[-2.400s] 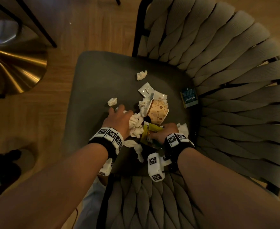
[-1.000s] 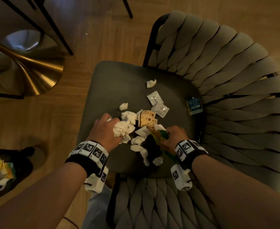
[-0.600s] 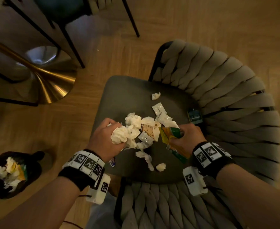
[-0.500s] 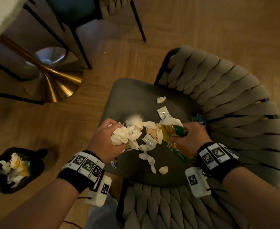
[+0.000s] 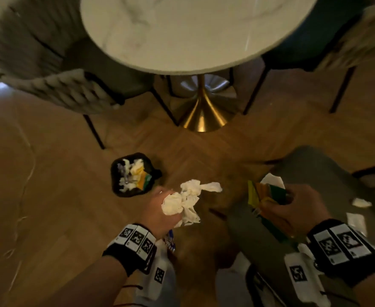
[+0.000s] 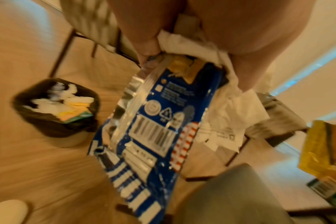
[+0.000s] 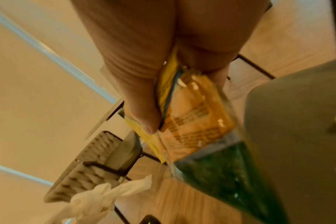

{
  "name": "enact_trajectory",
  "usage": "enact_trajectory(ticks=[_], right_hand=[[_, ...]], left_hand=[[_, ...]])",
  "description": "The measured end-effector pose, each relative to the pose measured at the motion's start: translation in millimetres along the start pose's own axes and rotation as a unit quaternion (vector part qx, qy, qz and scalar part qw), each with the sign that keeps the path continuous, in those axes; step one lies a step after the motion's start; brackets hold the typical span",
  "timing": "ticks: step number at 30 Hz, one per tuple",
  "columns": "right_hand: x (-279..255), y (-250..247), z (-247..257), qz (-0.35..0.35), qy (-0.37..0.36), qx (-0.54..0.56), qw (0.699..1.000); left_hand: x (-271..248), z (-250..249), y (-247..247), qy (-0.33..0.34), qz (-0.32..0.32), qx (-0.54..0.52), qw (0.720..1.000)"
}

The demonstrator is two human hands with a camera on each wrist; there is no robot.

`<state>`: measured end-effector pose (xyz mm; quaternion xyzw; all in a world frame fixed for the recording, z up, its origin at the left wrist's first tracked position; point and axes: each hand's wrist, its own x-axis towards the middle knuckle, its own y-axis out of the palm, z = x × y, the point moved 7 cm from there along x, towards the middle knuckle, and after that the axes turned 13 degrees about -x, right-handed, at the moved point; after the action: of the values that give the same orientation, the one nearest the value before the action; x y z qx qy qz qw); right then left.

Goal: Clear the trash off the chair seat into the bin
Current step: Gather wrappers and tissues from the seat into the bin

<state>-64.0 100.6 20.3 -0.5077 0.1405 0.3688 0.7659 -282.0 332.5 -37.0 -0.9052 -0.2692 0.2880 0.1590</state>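
Floor (image 5: pixel 49 196): wooden herringbone boards are lying under everything; a thin pale cord is trailing along the left side.
Desk (image 5: pixel 193 29): a round marble-look top is standing on a brass pedestal, with woven-back chairs drawn up around it.
Chair seat (image 5: pixel 328 178): the grey cushion is showing at lower right, with a few white scraps (image 5: pixel 361 203) lying on it.
Bin (image 5: pixel 134 175): a small black-lined bin is sitting on the floor left of the seat, already holding white tissue and a yellow and green wrapper.
Left hand (image 5: pixel 160 209): it is gripping a wad of crumpled tissues (image 5: pixel 186 199) together with a blue foil wrapper (image 6: pixel 153 128) that is hanging below the fist, just beside the bin and above the floor.
Right hand (image 5: pixel 292 207): it is clutching a yellow and green packet (image 5: pixel 266 196) with a white scrap behind it, over the seat's left edge.
Wrists: black bands with printed square markers are circling both.
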Motion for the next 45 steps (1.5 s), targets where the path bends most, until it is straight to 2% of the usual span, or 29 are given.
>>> enact_trajectory(ticks=[3,6,10,12,16,20,22,24,27,30,34,37,39,41,45], right_hand=[[5,49,56,0.028,-0.017,-0.019,0.999],[8,103,108,0.070,-0.024,-0.029,0.997],[21,175,156,0.135,-0.005,-0.012,0.991],[35,207,165,0.134,0.003,-0.009,0.991],[67,265,168,0.137,0.012,-0.023,0.990],[96,309,151,0.142,0.039,-0.043,0.988],[108,326,143,0.142,0.047,-0.051,0.987],[117,339,140,0.132,0.054,-0.059,0.988],[128,350,148,0.125,0.043,-0.088,0.987],[132,357,168,0.127,0.027,-0.102,0.986],[141,363,202,0.120,0.005,-0.104,0.987],[163,377,227,0.103,-0.011,-0.109,0.989],[182,392,243,0.085,-0.024,-0.118,0.989],[204,412,258,0.064,-0.045,-0.115,0.990],[252,467,265,0.028,-0.067,-0.165,0.984]], left_hand=[[-1,62,-64,-0.049,-0.012,0.001,0.999],[8,112,-127,-0.075,-0.064,-0.043,0.994],[57,173,-185,-0.109,-0.113,-0.088,0.984],[95,199,-203,-0.096,-0.133,-0.102,0.981],[168,247,-213,-0.079,-0.133,-0.116,0.981],[228,300,-197,-0.038,-0.112,-0.039,0.992],[250,330,-180,-0.061,-0.067,0.055,0.994],[265,358,-160,-0.104,0.004,0.146,0.984],[277,387,-147,-0.159,0.059,0.141,0.975],[272,391,-152,-0.153,0.044,0.108,0.981],[247,377,-180,-0.100,-0.043,0.030,0.994],[213,381,-201,-0.123,-0.117,-0.048,0.984],[190,386,-209,-0.140,-0.145,-0.041,0.979],[166,395,-212,-0.162,-0.148,-0.044,0.975],[117,427,-205,-0.224,-0.109,-0.109,0.962]])
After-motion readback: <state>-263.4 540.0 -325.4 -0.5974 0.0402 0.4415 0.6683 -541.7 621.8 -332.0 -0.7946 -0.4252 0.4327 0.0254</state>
